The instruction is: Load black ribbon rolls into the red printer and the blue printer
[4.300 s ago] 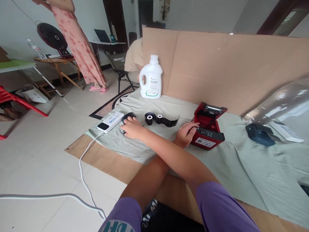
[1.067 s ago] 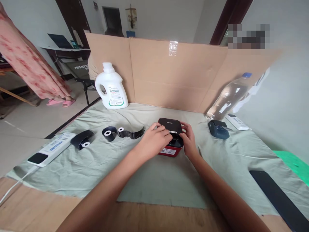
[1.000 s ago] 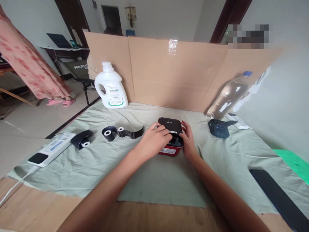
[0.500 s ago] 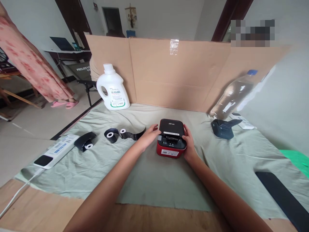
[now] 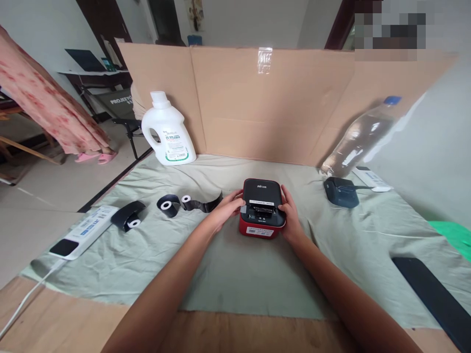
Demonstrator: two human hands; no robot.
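With the left hand (image 5: pixel 228 205) and right hand (image 5: pixel 291 216) gripping its opposite sides, the red-and-black box (image 5: pixel 261 215) sits upright on the rumpled cloth (image 5: pixel 257 274) over the tabletop (image 5: pixel 239 337), where a harder push from one hand than the other could skid it and bunch the cloth.

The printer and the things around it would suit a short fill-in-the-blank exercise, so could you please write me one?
1. The printer between the left hand and the right hand has a black top and a ____ lower body.
2. The clear plastic bottle has a ____ cap.
3. Seen by the person, the black ribbon rolls lie to the printer's ____.
Missing words: red; blue; left.
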